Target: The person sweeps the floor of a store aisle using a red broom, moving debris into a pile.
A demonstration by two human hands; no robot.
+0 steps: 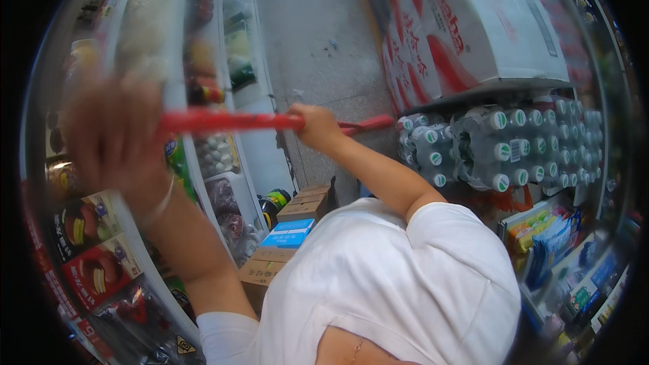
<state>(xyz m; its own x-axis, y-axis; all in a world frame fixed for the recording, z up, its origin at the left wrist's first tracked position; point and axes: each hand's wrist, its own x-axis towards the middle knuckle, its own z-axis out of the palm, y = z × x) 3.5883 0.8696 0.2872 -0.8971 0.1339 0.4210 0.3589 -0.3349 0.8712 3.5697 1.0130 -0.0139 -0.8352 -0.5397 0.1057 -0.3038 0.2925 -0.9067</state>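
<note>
A long red strip or rod (233, 121) spans the view between my two hands, and blur keeps its exact kind from showing. My right hand (317, 126) is closed around it near the middle. Beyond that fist, its loose red end (372, 122) forks and looks flat. My left hand (116, 132) is strongly blurred, raised close to the camera in front of the left shelves. The strip's other end runs into this hand, its fingers curled; the grip itself is smeared.
Stocked shelves (248, 134) line the left, with boxed food (99, 271) and bagged eggs (215, 154). Cartons (266, 266) stand by my body. Right are a large white-and-red carton (527, 30), shrink-wrapped bottles (507, 147) and packets (552, 243). A floor aisle (324, 25) runs between.
</note>
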